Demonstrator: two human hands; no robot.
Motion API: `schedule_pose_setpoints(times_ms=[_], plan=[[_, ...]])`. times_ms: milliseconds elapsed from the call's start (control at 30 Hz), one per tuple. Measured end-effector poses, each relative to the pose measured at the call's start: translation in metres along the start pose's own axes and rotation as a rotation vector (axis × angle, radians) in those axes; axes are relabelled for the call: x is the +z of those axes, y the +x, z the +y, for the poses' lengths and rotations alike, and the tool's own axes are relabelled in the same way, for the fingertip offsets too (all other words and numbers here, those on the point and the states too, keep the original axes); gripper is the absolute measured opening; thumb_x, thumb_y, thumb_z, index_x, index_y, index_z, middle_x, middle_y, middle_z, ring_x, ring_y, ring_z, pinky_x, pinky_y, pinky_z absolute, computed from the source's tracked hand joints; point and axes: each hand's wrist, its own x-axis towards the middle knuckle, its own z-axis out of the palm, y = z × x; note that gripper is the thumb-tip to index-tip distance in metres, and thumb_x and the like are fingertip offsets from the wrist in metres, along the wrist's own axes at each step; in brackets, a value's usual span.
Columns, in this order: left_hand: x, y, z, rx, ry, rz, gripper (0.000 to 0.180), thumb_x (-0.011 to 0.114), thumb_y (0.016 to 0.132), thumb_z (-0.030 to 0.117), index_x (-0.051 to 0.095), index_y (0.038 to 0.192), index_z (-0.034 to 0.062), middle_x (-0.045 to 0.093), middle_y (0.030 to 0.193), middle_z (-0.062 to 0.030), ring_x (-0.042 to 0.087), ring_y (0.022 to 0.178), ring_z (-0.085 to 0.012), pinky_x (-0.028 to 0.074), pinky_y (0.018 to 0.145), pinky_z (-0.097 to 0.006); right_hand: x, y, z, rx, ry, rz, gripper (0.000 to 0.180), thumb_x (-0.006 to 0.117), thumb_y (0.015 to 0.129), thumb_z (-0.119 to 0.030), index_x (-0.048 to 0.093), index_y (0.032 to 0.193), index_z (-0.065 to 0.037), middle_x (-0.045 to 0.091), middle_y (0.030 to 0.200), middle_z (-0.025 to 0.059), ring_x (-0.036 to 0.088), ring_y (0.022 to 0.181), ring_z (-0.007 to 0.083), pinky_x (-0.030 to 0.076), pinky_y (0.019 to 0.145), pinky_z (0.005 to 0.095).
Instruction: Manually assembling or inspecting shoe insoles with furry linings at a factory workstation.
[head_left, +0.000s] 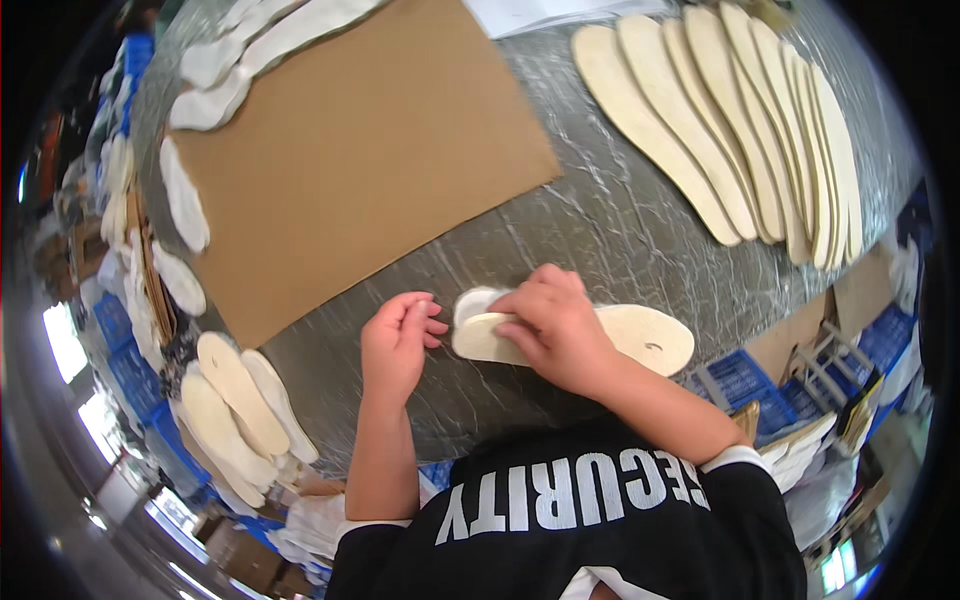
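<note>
The shirt (480,565) was black and short-sleeved, with bold white block letters (517,497) across the front, white cuffs (737,458) and white V-shaped trim (622,582) at the neck. Left hand (398,342) and right hand (560,325) were bare.

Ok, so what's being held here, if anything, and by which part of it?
The right hand grips a cream insole toward its left-hand end; exact fingertip contact is partly hidden. The left hand holds nothing.
</note>
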Motion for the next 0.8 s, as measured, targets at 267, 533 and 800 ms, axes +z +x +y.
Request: schedule_pose_setpoints(times_ms=[267,533,800], plan=[[0.005,-0.001,-0.02,-0.045,0.134,-0.129,0.015,0.061,0.092,0.011,0.066,0.094,-0.003,0.065,0.076,-0.0045,0.062,0.064,-0.0104,0.05,0.056,-0.023,-0.003,-0.006,0.002,0.077,0.011,-0.015,0.021,0.071,0.077,-0.008,0.063,0.097,-0.009,0.06,0.083,0.0076,0.053,0.082,0.027,0.039,0.077,0.038],[0.004,0.001,-0.025,0.088,0.241,-0.223,0.012,0.059,0.09,0.007,0.063,0.085,-0.0026,0.061,0.07,-0.0034,0.058,0.058,-0.009,0.047,0.053,-0.025,0.001,-0.002,-0.001,0.165,-0.036,-0.047,0.014,0.07,0.08,-0.009,0.063,0.092,-0.008,0.061,0.083,0.0071,0.053,0.082,0.0265,0.04,0.079,0.0371],[0.004,-0.001,-0.019,0.169,0.113,-0.273,0.012,0.058,0.09,0.007,0.062,0.081,-0.0014,0.058,0.068,-0.0022,0.054,0.058,-0.0079,0.043,0.051,-0.025,0.001,-0.001,0.0,0.196,-0.063,-0.04,0.013,0.07,0.08,-0.008,0.063,0.091,-0.007,0.061,0.083,0.0071,0.054,0.082,0.0259,0.041,0.078,0.037]])
